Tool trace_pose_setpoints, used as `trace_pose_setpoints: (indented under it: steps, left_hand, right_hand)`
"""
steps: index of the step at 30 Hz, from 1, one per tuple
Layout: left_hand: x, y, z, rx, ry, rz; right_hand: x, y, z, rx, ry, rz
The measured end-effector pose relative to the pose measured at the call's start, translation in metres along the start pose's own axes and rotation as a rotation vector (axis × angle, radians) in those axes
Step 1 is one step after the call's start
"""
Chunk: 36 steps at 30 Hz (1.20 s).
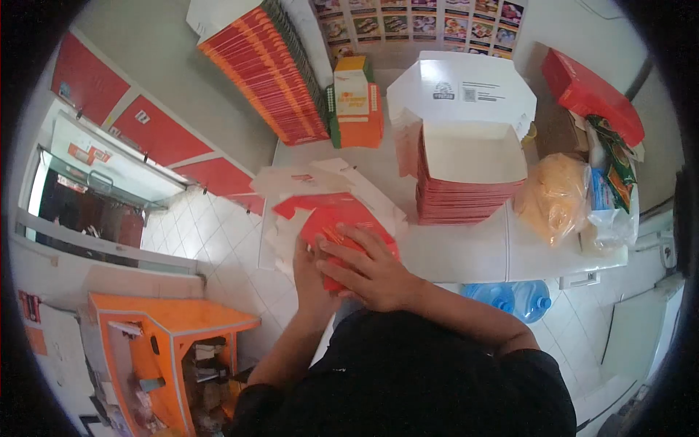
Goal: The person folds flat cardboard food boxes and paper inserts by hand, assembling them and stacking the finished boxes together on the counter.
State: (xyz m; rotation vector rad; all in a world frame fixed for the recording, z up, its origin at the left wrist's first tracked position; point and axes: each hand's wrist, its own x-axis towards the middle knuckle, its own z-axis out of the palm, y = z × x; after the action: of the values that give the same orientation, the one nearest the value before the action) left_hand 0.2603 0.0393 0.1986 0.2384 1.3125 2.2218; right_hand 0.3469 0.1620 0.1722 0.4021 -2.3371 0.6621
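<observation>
At the front edge of the table, my left hand (309,273) grips a red cardboard food box (342,218) by its near left side. Across the top of the same box lies my right hand (371,269), fingers bent over the red card and its thumb hidden. The box looks partly folded, tilted toward me. Under and behind it are loose flat white-and-red box blanks (378,191). To the right stands a tall stack of nested red boxes with white insides (473,156).
Behind stand a leaning row of red-orange cartons (266,73), a small orange-green box (357,109) and an open white lid (466,84). A bag of orange stuff (555,193) sits on the right of the white table (466,258). Blue water bottles (513,298) lie below.
</observation>
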Motion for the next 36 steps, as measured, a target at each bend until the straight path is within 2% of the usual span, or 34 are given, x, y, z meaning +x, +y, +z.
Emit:
trace_pose_setpoints:
  steps: [2, 3, 5, 8, 11, 12, 14, 17, 19, 22, 23, 25, 26, 29, 32, 34, 36]
  left_hand:
    - [-0.021, -0.009, 0.008, -0.173, 0.070, -0.098]
    - [-0.027, -0.011, 0.008, -0.258, 0.112, -0.148]
    - [-0.026, -0.010, -0.010, -0.291, 0.018, -0.169]
    - [-0.019, -0.014, -0.026, -0.263, -0.040, -0.228]
    - [-0.023, -0.015, -0.021, -0.280, -0.022, -0.282]
    - [-0.028, -0.019, -0.017, -0.296, -0.013, -0.305]
    - [-0.038, -0.037, -0.026, -0.257, -0.023, -0.214]
    - [-0.040, -0.040, -0.027, -0.260, -0.071, -0.114]
    - [-0.043, -0.039, -0.027, -0.181, -0.046, -0.093]
    - [-0.035, -0.024, -0.020, -0.234, 0.177, -0.160]
    - [-0.035, -0.028, -0.027, -0.249, 0.122, -0.183]
    - [-0.038, -0.038, -0.042, -0.281, 0.023, -0.226]
    - [-0.044, -0.044, -0.042, -0.263, 0.038, -0.219]
    - [-0.050, -0.051, -0.032, -0.226, 0.021, -0.172]
    - [-0.051, -0.060, -0.042, -0.128, 0.045, -0.165]
    - [-0.046, -0.058, -0.039, -0.130, 0.099, -0.146]
    - [-0.047, -0.051, -0.037, -0.120, 0.108, -0.143]
  right_hand:
    - [-0.003, 0.001, 0.007, 0.033, 0.163, 0.099]
    - [0.002, -0.001, 0.003, 0.041, 0.160, 0.133]
    - [0.013, -0.008, -0.013, 0.064, 0.143, 0.199]
    - [0.011, -0.008, -0.024, 0.042, 0.054, 0.114]
    - [-0.005, -0.004, -0.014, 0.122, 0.084, 0.050]
    - [-0.007, -0.003, -0.007, 0.088, 0.094, 0.132]
    - [-0.011, -0.005, 0.003, 0.021, 0.108, 0.298]
    - [-0.007, -0.013, 0.007, 0.083, 0.042, 0.477]
    - [-0.010, -0.009, 0.007, 0.162, 0.036, 0.380]
    - [-0.017, -0.001, 0.004, 0.309, 0.014, 0.204]
    - [-0.017, 0.001, 0.004, 0.366, -0.002, 0.137]
    - [-0.019, -0.002, 0.013, 0.273, 0.014, 0.301]
    - [-0.021, -0.004, 0.017, 0.226, 0.018, 0.378]
    - [-0.017, -0.003, 0.021, 0.176, 0.007, 0.476]
    - [-0.023, 0.001, 0.031, 0.237, 0.018, 0.408]
    - [-0.016, -0.007, 0.030, 0.481, 0.091, 0.554]
    - [-0.006, -0.018, 0.032, 0.456, 0.137, 0.553]
